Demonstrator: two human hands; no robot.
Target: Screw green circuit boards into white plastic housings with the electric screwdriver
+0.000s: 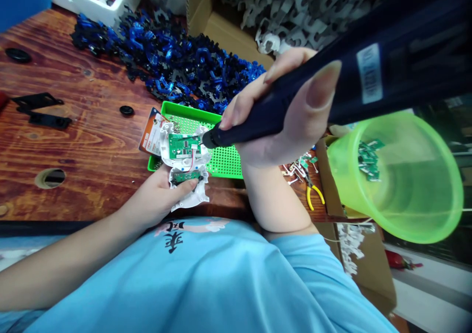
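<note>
The white housing (pixel 186 168) lies at the near edge of the table (pixel 73 141), partly over the near left corner of the green tray (pixel 224 158). A green board (pixel 184 145) sits in its upper half; a smaller board (pixel 185 176) sits in the lower half, with red and white wires running between them.

The left hand (pixel 155 200) is closed around the lower part of the housing, thumb pressed on the smaller board. The right hand (pixel 280 112) is wrapped tightly around a dark screwdriver (pixel 332 72), forefinger extended along the barrel. The driver tip touches the right edge of the upper board. The right forearm stands on the table's near edge.

An orange card (pixel 149 134) lies under the housing's left side. A pile of blue and black parts (pixel 169 63) covers the far side of the table, beyond the tray. Black brackets (pixel 39 109) and a black disc (pixel 126 110) lie toward the left edge. A round hole (pixel 50 178) is cut near the left near corner.

To the right, yellow pliers (pixel 313 193) and small loose parts lie beside the forearm. A translucent green tub (pixel 398 176) holding small boards stands off the right edge. A carton (pixel 295 13) of white parts stands at the far right.
</note>
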